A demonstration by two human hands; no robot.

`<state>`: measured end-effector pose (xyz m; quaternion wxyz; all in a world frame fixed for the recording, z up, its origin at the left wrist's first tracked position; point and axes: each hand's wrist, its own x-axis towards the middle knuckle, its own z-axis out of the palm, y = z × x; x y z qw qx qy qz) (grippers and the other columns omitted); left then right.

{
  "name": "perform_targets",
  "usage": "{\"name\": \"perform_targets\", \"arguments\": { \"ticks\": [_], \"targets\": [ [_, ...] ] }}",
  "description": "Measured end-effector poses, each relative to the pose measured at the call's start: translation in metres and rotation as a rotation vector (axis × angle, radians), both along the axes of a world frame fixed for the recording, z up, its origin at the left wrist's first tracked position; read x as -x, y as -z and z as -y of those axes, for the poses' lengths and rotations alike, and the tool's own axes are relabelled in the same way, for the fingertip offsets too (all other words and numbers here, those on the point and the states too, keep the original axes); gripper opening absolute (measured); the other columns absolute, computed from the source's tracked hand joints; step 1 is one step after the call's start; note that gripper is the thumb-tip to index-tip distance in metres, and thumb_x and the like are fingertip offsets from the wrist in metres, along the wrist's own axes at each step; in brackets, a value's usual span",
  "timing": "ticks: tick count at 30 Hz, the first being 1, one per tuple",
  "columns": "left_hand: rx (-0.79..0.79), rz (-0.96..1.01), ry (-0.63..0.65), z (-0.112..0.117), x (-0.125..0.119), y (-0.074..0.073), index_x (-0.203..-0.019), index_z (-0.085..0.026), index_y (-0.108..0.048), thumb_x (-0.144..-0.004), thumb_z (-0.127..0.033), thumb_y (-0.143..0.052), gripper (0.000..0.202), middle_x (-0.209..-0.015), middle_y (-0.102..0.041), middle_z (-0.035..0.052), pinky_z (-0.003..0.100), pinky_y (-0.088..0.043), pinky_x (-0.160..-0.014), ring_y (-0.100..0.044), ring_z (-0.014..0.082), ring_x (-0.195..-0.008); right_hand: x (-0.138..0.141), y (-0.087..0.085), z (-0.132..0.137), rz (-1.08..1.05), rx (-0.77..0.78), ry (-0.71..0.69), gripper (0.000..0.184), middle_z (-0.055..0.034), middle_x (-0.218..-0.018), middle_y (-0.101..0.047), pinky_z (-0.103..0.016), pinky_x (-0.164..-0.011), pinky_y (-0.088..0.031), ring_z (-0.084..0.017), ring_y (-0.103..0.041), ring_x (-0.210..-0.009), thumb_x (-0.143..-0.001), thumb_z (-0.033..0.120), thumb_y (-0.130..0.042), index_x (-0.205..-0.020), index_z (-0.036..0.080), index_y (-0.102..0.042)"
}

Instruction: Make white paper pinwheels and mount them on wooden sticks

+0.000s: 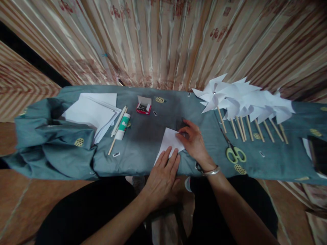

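A white sheet of paper (170, 141), folded into a triangle-like shape, lies on the blue-grey cloth (143, 136) covering a low table. My left hand (163, 177) lies flat on the paper's near edge with its fingers stretched out. My right hand (194, 140), with a silver bangle on the wrist, presses its fingertips down on the paper's right corner. Neither hand grips anything.
A stack of white paper (92, 110) lies at the left, beside a glue stick (123, 126) and wooden sticks (117, 131). A small red box of pins (143, 105) sits at the back. Several white paper pinwheels (242, 100) on sticks and green-handled scissors (233, 151) lie at the right. A striped curtain hangs behind.
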<state>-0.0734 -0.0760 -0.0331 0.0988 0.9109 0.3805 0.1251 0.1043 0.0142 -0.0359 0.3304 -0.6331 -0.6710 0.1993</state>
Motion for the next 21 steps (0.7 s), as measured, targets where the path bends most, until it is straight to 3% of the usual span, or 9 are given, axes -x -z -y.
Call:
{"name": "perform_targets", "arguments": {
  "ticks": [11, 14, 17, 21],
  "targets": [
    [0.006, -0.027, -0.001, -0.001, -0.001, 0.004, -0.144, -0.009, -0.037, -0.091, -0.036, -0.057, 0.063, -0.156, -0.034, 0.0219, 0.056, -0.033, -0.115, -0.024, 0.0385, -0.147, 0.003, 0.003, 0.0, 0.079, -0.031, 0.012, 0.013, -0.0071, -0.139, -0.055, -0.05, -0.108, -0.037, -0.028, -0.049, -0.128, -0.087, 0.035, -0.06, -0.085, 0.025, -0.068],
    [-0.007, -0.032, -0.005, -0.001, 0.0, 0.006, -0.144, -0.009, -0.038, -0.091, -0.036, -0.057, 0.062, -0.155, -0.036, 0.0218, 0.056, -0.032, -0.114, -0.024, 0.0386, -0.146, 0.005, 0.001, 0.009, 0.181, -0.077, 0.028, 0.024, -0.0104, -0.145, -0.049, -0.052, -0.109, -0.033, -0.03, -0.043, -0.134, -0.089, 0.04, -0.057, -0.104, 0.024, -0.068],
    [-0.029, -0.047, -0.008, 0.0, 0.0, 0.006, -0.145, -0.007, -0.037, -0.091, -0.036, -0.056, 0.064, -0.154, -0.038, 0.0224, 0.055, -0.033, -0.113, -0.027, 0.0398, -0.145, 0.005, 0.0, 0.025, 0.263, -0.103, 0.025, 0.049, -0.0181, -0.153, -0.037, -0.053, -0.112, -0.028, -0.032, -0.031, -0.143, -0.089, 0.048, -0.056, -0.128, 0.018, -0.057],
    [-0.026, -0.077, -0.015, -0.002, -0.002, 0.004, -0.146, -0.006, -0.035, -0.092, -0.035, -0.053, 0.065, -0.154, -0.037, 0.0221, 0.053, -0.034, -0.113, -0.028, 0.0384, -0.146, 0.003, 0.003, 0.048, 0.276, -0.079, 0.054, 0.058, -0.02, -0.156, -0.032, -0.056, -0.112, -0.025, -0.033, -0.026, -0.146, -0.092, 0.052, -0.051, -0.139, 0.018, -0.047]
  ]
}}
